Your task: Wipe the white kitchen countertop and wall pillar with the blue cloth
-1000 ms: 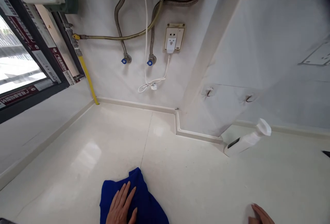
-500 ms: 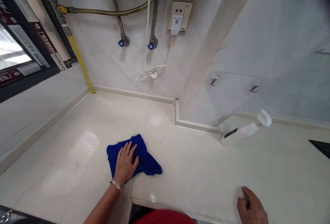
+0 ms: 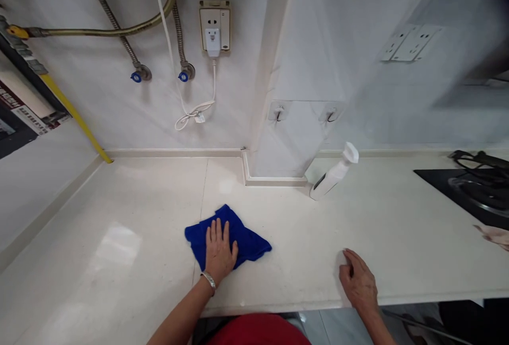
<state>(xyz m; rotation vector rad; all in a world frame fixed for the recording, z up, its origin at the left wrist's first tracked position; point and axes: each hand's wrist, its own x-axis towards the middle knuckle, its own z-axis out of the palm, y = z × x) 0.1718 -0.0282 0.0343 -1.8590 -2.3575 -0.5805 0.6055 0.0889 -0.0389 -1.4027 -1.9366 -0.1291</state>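
1 glossy counter (image 3: 163, 218) by white walls (image 3: 234, 106), left hand (image 3: 219, 252) flat on cloth (image 3: 250, 244), right hand (image 3: 359, 281) half-curled

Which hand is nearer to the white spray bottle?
Right. The right hand is in front of the spray bottle, slightly to its right; the left hand is on the blue cloth, farther off to the bottle's left.

The counter (image 3: 397, 228), black cooktop (image 3: 475, 191) (partly in view) and 2 valves (image 3: 183, 76) show a kitchen.

A pale, glossy countertop (image 3: 298, 249) carries a rumpled blue cloth (image 3: 249, 241). A white spray bottle (image 3: 333, 177) stands farther back — black hob (image 3: 471, 192) at right.
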